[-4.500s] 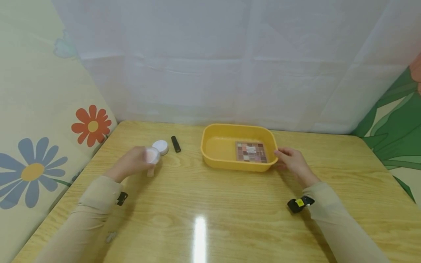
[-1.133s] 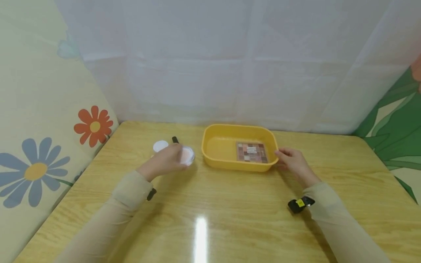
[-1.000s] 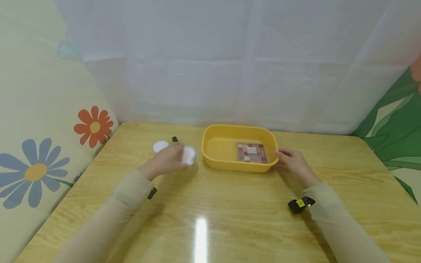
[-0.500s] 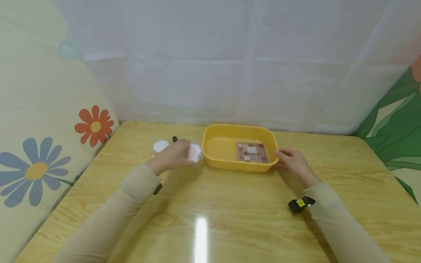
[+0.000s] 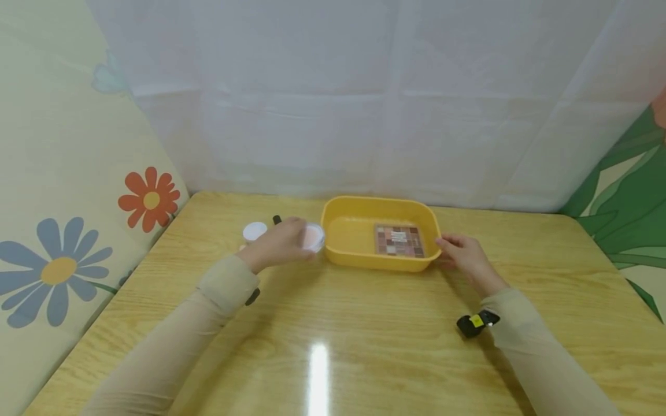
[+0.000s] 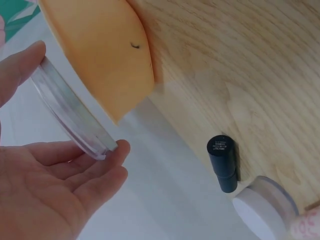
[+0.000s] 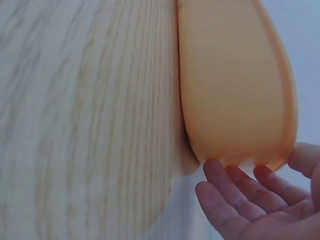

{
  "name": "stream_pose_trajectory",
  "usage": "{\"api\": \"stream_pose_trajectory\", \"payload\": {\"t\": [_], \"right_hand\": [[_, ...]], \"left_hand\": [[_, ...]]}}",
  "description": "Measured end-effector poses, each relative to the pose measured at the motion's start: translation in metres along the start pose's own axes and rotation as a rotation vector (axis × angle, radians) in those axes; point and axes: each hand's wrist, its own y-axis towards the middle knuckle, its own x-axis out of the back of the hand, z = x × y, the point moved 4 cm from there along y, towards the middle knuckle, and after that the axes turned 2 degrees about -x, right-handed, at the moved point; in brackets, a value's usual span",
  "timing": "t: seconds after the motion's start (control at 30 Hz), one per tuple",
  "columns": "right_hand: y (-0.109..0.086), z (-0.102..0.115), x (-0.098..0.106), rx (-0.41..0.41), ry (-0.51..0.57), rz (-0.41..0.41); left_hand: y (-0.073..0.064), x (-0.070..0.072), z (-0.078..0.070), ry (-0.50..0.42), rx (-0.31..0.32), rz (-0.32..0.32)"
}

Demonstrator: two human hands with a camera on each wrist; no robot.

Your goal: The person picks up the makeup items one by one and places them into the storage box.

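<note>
Carried rightward since earlier, the round compact (image 5: 313, 237) is pinched at the fingertips (image 6: 120, 147) of the left hand (image 5: 277, 244), just beside the yellow tray (image 5: 374, 262), whose right end the right hand (image 5: 466, 258) grips.

The left arm (image 5: 177, 335), sleeved, extended forward and inward. At its end, the left hand (image 5: 278, 242) formed a pinch, with the left thumb (image 6: 22, 70) opposed to its fingers (image 6: 102, 187). The right arm (image 5: 546, 352), also sleeved, angled forward and inward. The right hand (image 5: 465, 257) gripped, its 4 fingers (image 7: 232, 192) set opposite the right thumb (image 7: 304, 157).
</note>
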Motion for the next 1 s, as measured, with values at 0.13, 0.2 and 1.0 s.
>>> {"api": "stream_pose_trajectory", "payload": {"t": [0.13,0.2,1.0], "right_hand": [[0.000,0.001,0.000,0.000,0.003,0.001],[0.000,0.000,0.000,-0.001,0.003,0.002],[0.000,0.000,0.000,0.007,0.008,0.010]], "left_hand": [[0.003,0.000,-0.003,-0.007,-0.005,-0.001],[0.005,-0.001,-0.005,-0.011,-0.010,-0.001],[0.042,-0.009,-0.032,0.108,-0.068,0.069]]}}
